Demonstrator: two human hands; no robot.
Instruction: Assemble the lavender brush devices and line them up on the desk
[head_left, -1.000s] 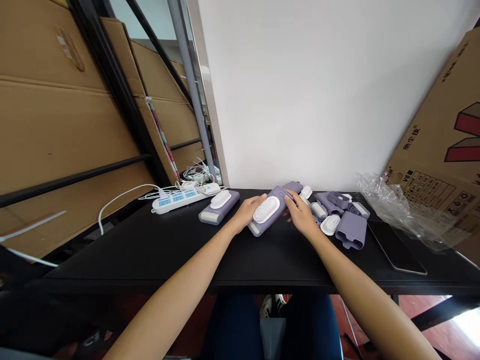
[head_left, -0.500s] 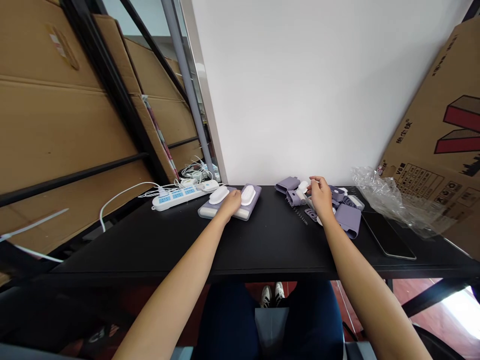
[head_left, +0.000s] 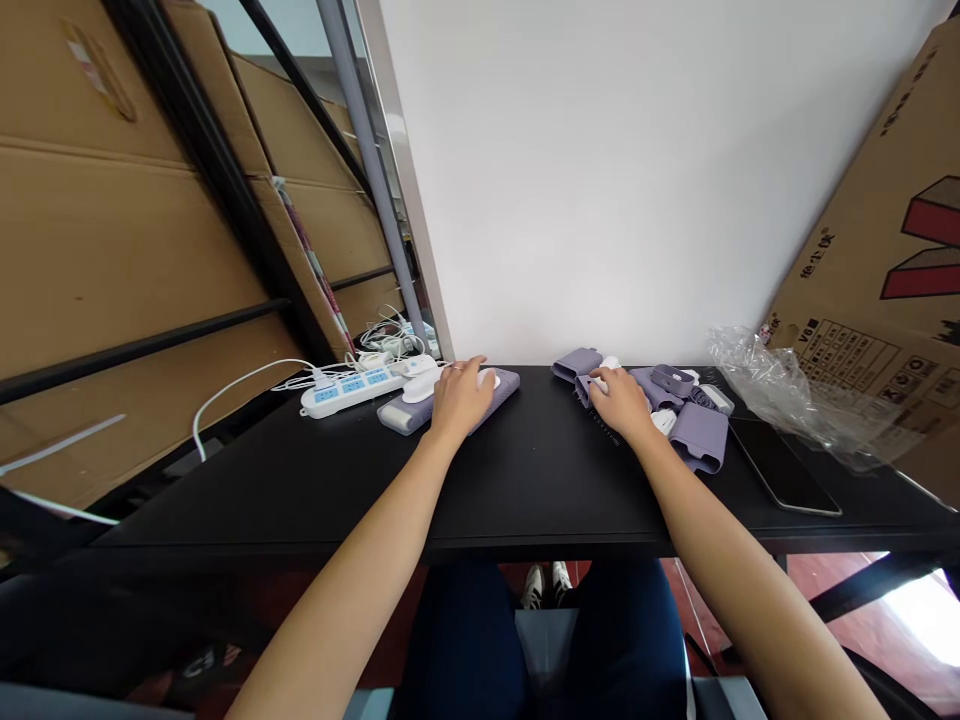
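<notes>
My left hand [head_left: 459, 395] lies on top of a purple device with a white brush head [head_left: 501, 385], which sits beside a second like device [head_left: 405, 405] on the black table [head_left: 525, 480]. My right hand [head_left: 619, 398] rests on a small purple brush piece [head_left: 585, 388] at the left edge of a pile of purple and white parts [head_left: 694, 420]. Whether the right fingers grip the piece is hidden by the hand. A purple case [head_left: 576, 362] lies just behind it near the wall.
A white power strip [head_left: 346, 390] with tangled white cables lies at the back left. A dark tablet [head_left: 784, 465] and crumpled clear plastic [head_left: 780, 395] lie at the right, under a leaning cardboard box [head_left: 885, 270]. Cardboard and a black rack stand on the left.
My left hand carried the purple brush device left and set it beside the other one. My right hand left it, reached into the pile, then came down on the small brush piece.
</notes>
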